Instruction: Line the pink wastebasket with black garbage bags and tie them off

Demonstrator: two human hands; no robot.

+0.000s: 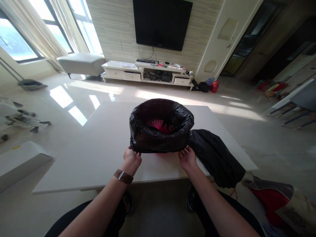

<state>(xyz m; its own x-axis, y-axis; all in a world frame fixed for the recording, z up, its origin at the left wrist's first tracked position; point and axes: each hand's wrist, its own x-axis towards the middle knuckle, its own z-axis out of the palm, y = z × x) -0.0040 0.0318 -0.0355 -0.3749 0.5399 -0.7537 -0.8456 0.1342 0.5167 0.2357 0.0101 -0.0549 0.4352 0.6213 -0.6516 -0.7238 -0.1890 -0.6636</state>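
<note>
A black garbage bag (158, 142) is folded over the rim of a pink mesh basket (159, 124) that stands upright on a white table (98, 154). The basket's pink lattice shows through the bag's opening. At the bag's lower left edge, my left hand (132, 158) is closed on the hanging hem, its fingertips partly hidden beneath the plastic. My right hand (188, 159) grips the same hem on the right side with curled fingers. Beside my right hand, a second black plastic bag (217, 156) lies on the table and droops over its near edge.
A red and beige bag (276, 197) rests at the lower right. On the left are a white box (23, 161) and a dustpan (32, 84). Beyond the table, a white TV cabinet (123, 73) stands under a wall-mounted television (161, 24), with a grey bench (81, 62) beside it.
</note>
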